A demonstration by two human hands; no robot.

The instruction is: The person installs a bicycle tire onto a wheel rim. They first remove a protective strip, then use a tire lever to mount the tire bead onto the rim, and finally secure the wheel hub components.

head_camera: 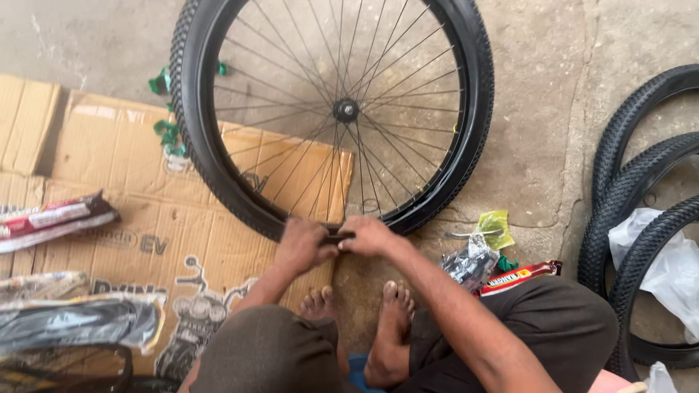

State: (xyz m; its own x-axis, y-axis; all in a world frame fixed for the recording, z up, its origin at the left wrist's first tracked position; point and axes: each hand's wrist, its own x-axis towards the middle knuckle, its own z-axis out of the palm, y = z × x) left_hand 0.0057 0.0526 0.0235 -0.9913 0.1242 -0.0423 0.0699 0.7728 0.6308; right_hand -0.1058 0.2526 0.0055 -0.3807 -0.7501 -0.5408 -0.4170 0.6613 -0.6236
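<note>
Head view: bicycle wheel [331, 109] w/ black tyre [218, 185] stands upright on the concrete floor [539, 145], partly over flattened cardboard [124, 218]. Left hand [304, 244] and right hand [369, 234] sit side by side at the wheel's bottom edge, both curled shut on the tyre, thumbs pressing at the rim. Bare feet [364, 306] just below the hands. Spare tyres [641, 196] lie well apart at right. Wrapped packets [51, 218] rest on the cardboard at left; small packets [495, 255] near the right forearm.
</note>
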